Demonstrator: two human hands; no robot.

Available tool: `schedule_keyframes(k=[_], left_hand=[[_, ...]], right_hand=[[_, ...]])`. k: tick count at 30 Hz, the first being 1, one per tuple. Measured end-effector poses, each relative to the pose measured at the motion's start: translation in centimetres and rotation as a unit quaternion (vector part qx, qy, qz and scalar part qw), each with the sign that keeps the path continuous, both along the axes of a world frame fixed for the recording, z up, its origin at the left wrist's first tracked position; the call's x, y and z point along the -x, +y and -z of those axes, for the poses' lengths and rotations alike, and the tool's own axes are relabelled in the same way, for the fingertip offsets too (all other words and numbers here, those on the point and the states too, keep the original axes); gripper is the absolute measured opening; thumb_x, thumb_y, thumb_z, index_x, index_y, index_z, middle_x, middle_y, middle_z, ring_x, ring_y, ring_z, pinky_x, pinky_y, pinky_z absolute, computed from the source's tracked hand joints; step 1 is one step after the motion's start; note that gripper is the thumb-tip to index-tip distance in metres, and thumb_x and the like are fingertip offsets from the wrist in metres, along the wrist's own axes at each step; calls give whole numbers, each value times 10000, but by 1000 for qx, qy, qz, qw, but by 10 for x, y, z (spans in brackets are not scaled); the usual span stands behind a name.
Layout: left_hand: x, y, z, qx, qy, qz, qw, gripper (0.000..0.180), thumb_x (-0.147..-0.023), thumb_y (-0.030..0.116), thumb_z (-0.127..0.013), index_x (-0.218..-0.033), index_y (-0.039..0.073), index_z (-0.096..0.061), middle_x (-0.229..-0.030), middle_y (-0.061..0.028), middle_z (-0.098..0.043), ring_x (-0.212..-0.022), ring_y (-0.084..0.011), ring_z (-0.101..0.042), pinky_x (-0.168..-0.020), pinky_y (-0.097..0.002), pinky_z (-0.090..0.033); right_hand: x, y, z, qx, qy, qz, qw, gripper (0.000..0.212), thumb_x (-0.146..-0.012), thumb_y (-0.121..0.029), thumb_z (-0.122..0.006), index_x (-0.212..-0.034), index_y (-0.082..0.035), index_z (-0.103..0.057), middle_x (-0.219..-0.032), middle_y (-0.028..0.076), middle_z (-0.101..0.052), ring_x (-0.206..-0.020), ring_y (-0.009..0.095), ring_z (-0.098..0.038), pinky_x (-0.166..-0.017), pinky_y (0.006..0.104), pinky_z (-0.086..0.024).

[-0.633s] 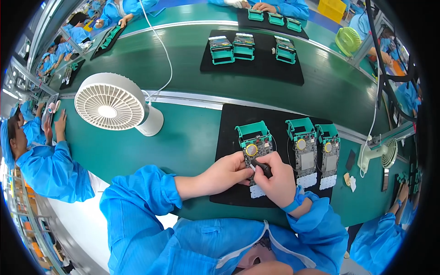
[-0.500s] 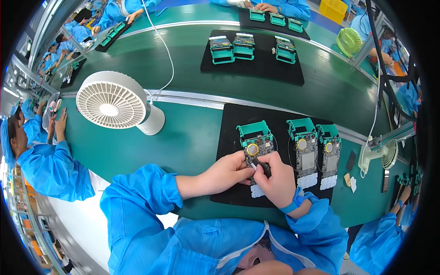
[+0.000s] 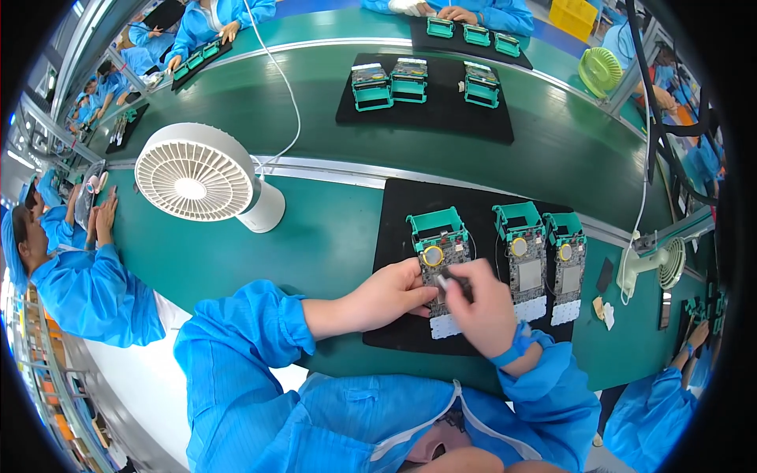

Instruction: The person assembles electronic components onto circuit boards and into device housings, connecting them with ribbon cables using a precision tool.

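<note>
My left hand [image 3: 385,298] grips the left edge of a circuit board [image 3: 455,258] with its fingers bent. A round coin cell [image 3: 433,256] sits on that board. Its far end joins a teal plastic frame [image 3: 436,225], and a white scalloped strip [image 3: 446,325] shows at the near end. In my right hand [image 3: 482,309], slightly blurred, a small black tool [image 3: 460,285] with a pale tip is pinched over the board. To the right lie two similar boards, a middle one [image 3: 527,254] and a right one [image 3: 569,277], each in a teal frame.
The boards rest on a black mat [image 3: 392,236]. A white fan [image 3: 197,177] stands left, a pale green fan [image 3: 658,264] right. Paper scraps [image 3: 605,314] lie beside the mat. Beyond the metal rail, another black mat [image 3: 441,126] carries more framed boards. Co-workers sit around.
My right hand has shifted slightly right with the black tool, while my left hand stays put. The mat beyond the rail has slid left. A co-worker's hands at the far left have moved.
</note>
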State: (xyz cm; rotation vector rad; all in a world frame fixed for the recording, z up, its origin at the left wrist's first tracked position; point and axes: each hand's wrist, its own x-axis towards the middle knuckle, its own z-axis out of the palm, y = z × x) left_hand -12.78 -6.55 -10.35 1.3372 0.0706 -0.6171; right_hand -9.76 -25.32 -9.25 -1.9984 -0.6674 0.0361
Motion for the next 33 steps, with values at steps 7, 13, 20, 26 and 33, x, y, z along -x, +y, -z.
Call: schedule_keyframes(k=[7, 13, 20, 26, 33], left_hand=[[-7, 5, -13, -40, 23, 50, 998, 290, -978, 75, -511, -1261, 39, -459, -1125, -44, -620, -1016, -103, -606, -846, -258, -548], [-11, 9, -13, -53, 33, 67, 996, 309, -975, 102, -529, -1266, 26, -455, -1119, -52, -618, -1004, -99, -603, -862, -264, -548], [-8, 6, -4, -20, 14, 43, 999, 281, -974, 97, -529, -1237, 20, -466, -1090, -58, -630, -955, -93, -613, -855, -265, -551], [-2, -1, 3, -40, -2, 19, 999, 344, -972, 53, -526, -1296, 34, -411, -1172, -73, -607, -1038, -120, -603, -887, -288, -536], [-8, 5, -5, -23, 2, 49, 999, 364, -953, 12, -542, -1291, 11, -407, -1182, -91, -603, -1035, -123, -602, -884, -286, -536]], right_hand=[[-12, -32, -7, 16, -161, -130, 978, 241, -736, 39, -658, -963, -32, -623, -911, 102, -580, -859, 306, -560, -733, 397, -475], [-6, -26, -3, 58, -193, -186, 962, 253, -701, 55, -670, -938, -26, -633, -915, 106, -564, -870, 313, -559, -759, 395, -479], [-2, -27, -2, 70, -207, -190, 957, 266, -681, 39, -642, -941, -15, -625, -901, 91, -560, -879, 289, -566, -773, 384, -477], [5, -31, 1, 228, -287, -325, 872, 259, -717, -19, -639, -975, -10, -618, -866, 87, -569, -823, 258, -569, -758, 382, -484], [12, -26, 19, 52, -291, -152, 943, 241, -723, -56, -655, -952, 14, -631, -855, 79, -545, -794, 276, -555, -734, 388, -507]])
